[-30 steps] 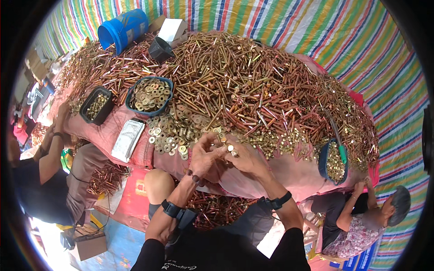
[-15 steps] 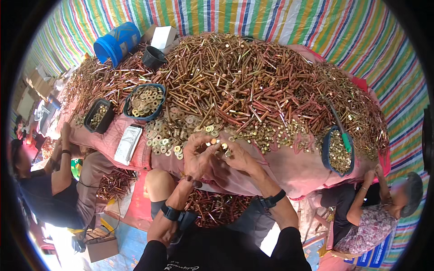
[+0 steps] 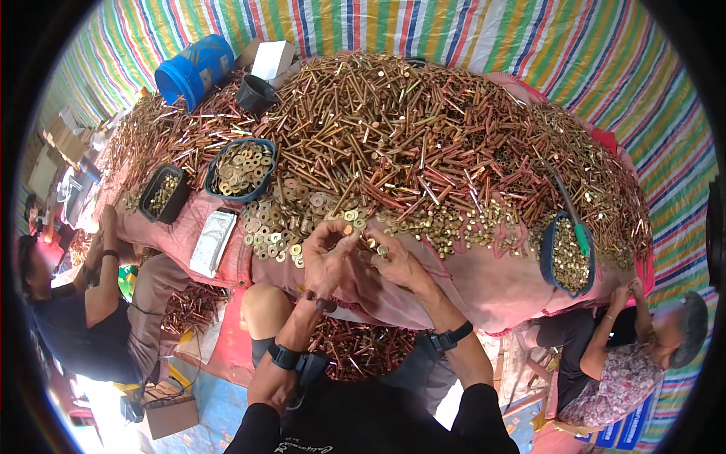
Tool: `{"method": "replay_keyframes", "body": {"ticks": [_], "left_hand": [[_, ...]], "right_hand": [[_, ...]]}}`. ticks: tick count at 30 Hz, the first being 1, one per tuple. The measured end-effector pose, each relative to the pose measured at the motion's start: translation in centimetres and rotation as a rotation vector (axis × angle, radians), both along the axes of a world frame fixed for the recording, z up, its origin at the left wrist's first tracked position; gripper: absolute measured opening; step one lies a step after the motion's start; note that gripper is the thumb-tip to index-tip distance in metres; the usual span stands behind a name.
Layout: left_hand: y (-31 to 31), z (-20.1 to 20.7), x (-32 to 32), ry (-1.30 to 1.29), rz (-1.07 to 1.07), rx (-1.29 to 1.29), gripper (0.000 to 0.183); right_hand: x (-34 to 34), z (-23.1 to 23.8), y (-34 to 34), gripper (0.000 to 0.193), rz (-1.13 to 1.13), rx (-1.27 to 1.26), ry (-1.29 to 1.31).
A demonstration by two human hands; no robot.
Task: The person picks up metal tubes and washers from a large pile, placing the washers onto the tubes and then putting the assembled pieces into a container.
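My left hand is closed, thumb and fingers pinching a small copper-coloured metal piece whose full shape is hidden. Just to its right, my right hand is also closed, with a small brass-coloured metal piece at its fingertips. Both hands hover over the near edge of a cloth-covered table. Beyond the left hand lie loose flat washers. To the right of the hands are scattered small nuts. A large heap of reddish-brass metal rods rises behind.
A blue basin of washers, a dark tray of nuts and a silvery packet stand left. On the right is a nut-filled basin with a green-handled tool. Co-workers sit at left and right.
My hands have drawn slightly apart at the fingertips, the left one shifting a little to the left. Both remain closed over the table edge.
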State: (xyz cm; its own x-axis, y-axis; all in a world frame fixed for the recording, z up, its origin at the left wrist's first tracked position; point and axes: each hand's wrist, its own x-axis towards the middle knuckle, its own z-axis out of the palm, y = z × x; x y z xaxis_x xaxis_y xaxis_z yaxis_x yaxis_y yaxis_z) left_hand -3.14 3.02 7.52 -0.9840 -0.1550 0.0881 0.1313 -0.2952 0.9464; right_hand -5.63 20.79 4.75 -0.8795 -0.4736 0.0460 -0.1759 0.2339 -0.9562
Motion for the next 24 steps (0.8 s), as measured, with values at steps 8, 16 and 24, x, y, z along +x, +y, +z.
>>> {"method": "replay_keyframes", "body": {"ticks": [8,16,24], "left_hand": [[0.1,-0.3,0.8,0.017,-0.022,-0.084,0.02],[-0.6,6.2,1.0,0.196,0.074,-0.083,0.025],[-0.2,4.6,2.4,0.196,-0.102,-0.856,0.027]], "right_hand": [[-0.1,-1.3,0.0,0.047,-0.018,0.011,0.08],[0.1,-0.4,-0.5,0.031,-0.042,0.019,0.067],[0.3,-1.4,-0.3,0.026,-0.069,-0.041,0.105]]}}
